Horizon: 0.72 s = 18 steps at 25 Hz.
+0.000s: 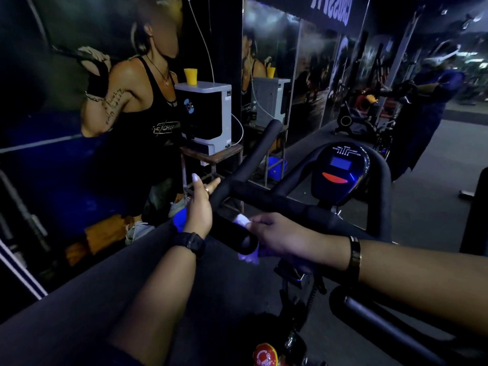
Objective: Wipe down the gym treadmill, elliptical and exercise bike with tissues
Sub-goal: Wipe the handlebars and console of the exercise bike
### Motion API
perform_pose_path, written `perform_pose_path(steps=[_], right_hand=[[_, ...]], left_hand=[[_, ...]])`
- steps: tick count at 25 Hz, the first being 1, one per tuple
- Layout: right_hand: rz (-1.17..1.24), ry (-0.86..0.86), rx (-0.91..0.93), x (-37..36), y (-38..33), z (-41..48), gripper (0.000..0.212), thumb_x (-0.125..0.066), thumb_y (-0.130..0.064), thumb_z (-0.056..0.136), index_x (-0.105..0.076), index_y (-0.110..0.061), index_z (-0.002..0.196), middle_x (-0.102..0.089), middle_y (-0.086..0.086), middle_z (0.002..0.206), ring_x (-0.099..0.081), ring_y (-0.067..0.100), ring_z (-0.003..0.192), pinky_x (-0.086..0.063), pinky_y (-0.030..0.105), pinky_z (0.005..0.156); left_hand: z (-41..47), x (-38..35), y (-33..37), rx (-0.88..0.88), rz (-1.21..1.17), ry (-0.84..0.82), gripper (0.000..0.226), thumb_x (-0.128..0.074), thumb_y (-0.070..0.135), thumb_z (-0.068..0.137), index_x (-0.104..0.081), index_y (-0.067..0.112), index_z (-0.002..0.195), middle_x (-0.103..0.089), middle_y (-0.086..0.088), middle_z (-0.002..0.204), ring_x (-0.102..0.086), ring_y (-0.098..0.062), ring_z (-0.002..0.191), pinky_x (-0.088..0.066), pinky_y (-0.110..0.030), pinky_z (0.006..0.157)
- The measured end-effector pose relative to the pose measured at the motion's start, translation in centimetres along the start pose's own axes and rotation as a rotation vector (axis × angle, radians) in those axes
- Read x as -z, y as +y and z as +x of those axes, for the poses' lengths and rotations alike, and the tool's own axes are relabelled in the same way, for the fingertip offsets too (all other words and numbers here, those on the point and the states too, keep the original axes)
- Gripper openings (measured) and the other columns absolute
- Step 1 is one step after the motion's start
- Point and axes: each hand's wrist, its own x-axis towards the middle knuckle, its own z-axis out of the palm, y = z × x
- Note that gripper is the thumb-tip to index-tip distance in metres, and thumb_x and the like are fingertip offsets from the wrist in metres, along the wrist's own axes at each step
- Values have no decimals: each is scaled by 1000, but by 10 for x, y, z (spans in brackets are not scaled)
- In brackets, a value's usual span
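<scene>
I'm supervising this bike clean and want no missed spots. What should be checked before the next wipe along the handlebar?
1. Tissue gripped by right hand: ok.
2. Tissue against handlebar: ok, at the near grip end.
3. Left hand clear of the wiping path: not ok, straight fingers beside the bar.
4. Left hand empty: cannot tell, something blue shows under it.
5. Console wiped: cannot tell.

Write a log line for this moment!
wiping black exercise bike | right hand: holds crumpled white tissue on black padded handlebar | left hand: fingers straight beside bar
</scene>
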Motion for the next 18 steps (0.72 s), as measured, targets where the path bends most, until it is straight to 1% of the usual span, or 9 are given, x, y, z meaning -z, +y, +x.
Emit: perform_pose_path(steps=[2,4,6,8,10,12,13,15,18], right_hand=[[128,47,-59,-11,-12,9,24,-47,-11,99,-58,-8,77,-55,12,67,-51,24,61,-39,33,53],[153,77,-66,-16,-30,18,29,-48,-6,96,-54,-11,67,-50,3,57,-46,13,49,-34,20,40],[108,43,-58,-16,-44,27,32,-47,-1,92,-49,-11,62,-44,1,52,-41,7,38,-26,11,34],[162,-65,-84,-15,-44,33,24,-48,-2,94,-54,-6,71,-50,8,56,-49,8,35,-35,11,38],[319,-184,-143,-16,-34,28,16,-52,-11,97,-59,0,88,-61,14,60,-61,20,46,-52,25,46],[275,-136,-128,-7,-18,18,15,-52,-12,98,-63,-4,90,-61,7,64,-59,15,52,-51,27,55],[210,-107,-86,1,-12,9,18,-51,-9,97,-63,-9,84,-60,5,66,-56,13,54,-49,26,56],[42,-77,115,19,-6,-11,19,-58,-7,94,-66,-16,80,-65,10,78,-58,14,64,-47,30,64],[-430,73,755,31,3,-27,18,-65,-10,87,-77,-24,89,-67,2,102,-62,6,85,-48,19,80]], left_hand=[[-4,0,0,-26,78,-5,83,-12,73,92,-61,18,130,-60,-5,135,-50,-15,129,-28,-30,116],[-12,1,0,-92,226,8,73,-10,56,101,-54,11,138,-52,3,143,-38,-2,131,-20,-15,109],[-12,3,-1,-130,300,10,65,-11,46,104,-49,8,141,-47,2,147,-31,-4,139,-18,-20,114],[-10,6,-2,-147,307,26,63,-11,44,105,-48,8,142,-45,0,150,-28,-10,144,-14,-25,119],[-10,8,-4,-149,327,43,64,-11,44,105,-49,9,142,-44,1,150,-25,-12,146,-12,-28,121],[-10,7,-9,-151,292,58,63,-12,44,105,-49,10,142,-45,2,149,-28,-12,145,-16,-21,117],[-11,6,-12,-150,261,81,61,-14,43,105,-49,10,142,-46,2,148,-32,-12,143,-19,-16,111],[-12,3,-15,-148,184,147,59,-18,44,105,-47,9,143,-45,-1,149,-35,-14,141,-24,-16,108],[-13,-1,-14,-96,-8,166,60,-19,46,105,-37,9,148,-36,0,154,-32,-11,142,-21,-24,117]])
